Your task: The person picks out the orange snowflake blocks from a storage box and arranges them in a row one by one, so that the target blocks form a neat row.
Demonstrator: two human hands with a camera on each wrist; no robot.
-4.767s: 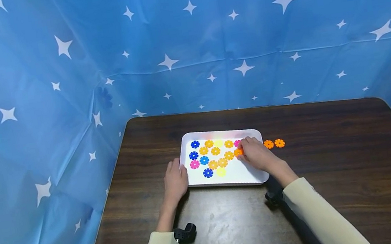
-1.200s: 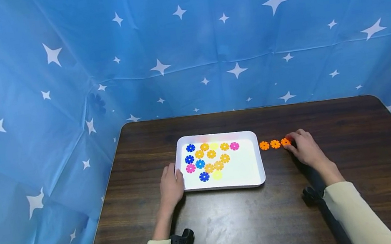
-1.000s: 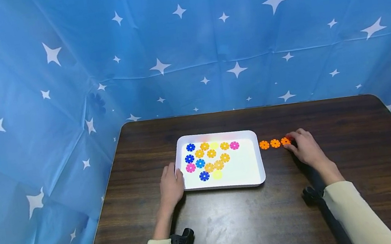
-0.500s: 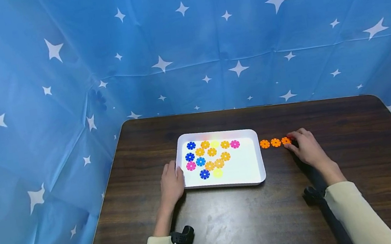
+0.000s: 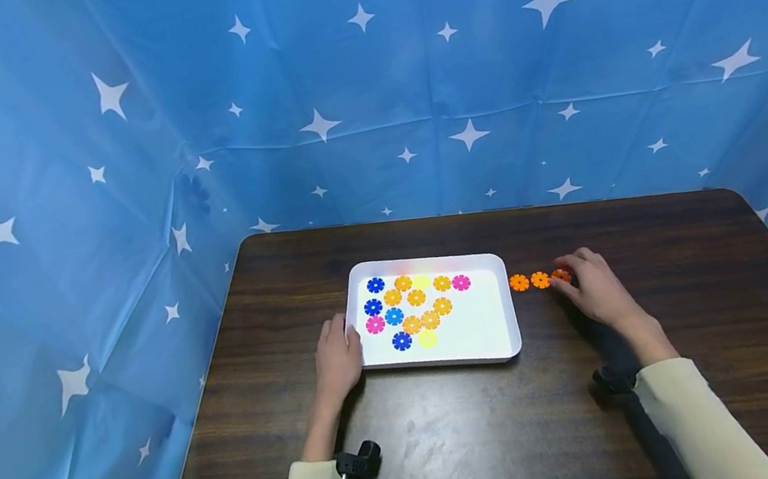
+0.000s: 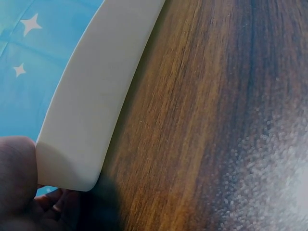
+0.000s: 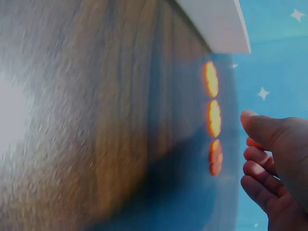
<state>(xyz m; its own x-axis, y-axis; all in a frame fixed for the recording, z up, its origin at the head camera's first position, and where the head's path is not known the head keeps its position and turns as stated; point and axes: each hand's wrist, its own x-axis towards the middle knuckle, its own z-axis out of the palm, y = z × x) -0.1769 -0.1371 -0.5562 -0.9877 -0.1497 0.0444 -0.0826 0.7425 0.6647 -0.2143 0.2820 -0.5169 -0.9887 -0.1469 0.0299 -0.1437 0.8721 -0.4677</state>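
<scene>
My left hand (image 5: 339, 358) holds the left side of a white tray (image 5: 476, 333). In the left wrist view, its thumb (image 6: 17, 173) lies against the tray's corner, with other fingers curled below. Right of the tray, three orange flower-shaped plastic discs lie in a row on the table: a near one (image 5: 520, 283), a middle one (image 5: 540, 281) and a far one (image 5: 562, 275) partly covered by my right hand (image 5: 596, 290). The right wrist view shows that hand apart from the discs, its fingers loosely bent around nothing, its shadow over the third disc (image 7: 215, 158).
Inside the tray lie several similar discs: dark blue (image 5: 402, 341), light blue (image 5: 394, 317), pink (image 5: 461, 283), orange-yellow (image 5: 442, 306) and pale yellow (image 5: 428, 339). The dark wooden table (image 5: 474, 441) ends at a blue star-patterned curtain (image 5: 359, 69).
My right hand took an orange disc from the tray and set it at the row's right end. Now it has let go and shifted slightly left. My left hand stays on the tray.
</scene>
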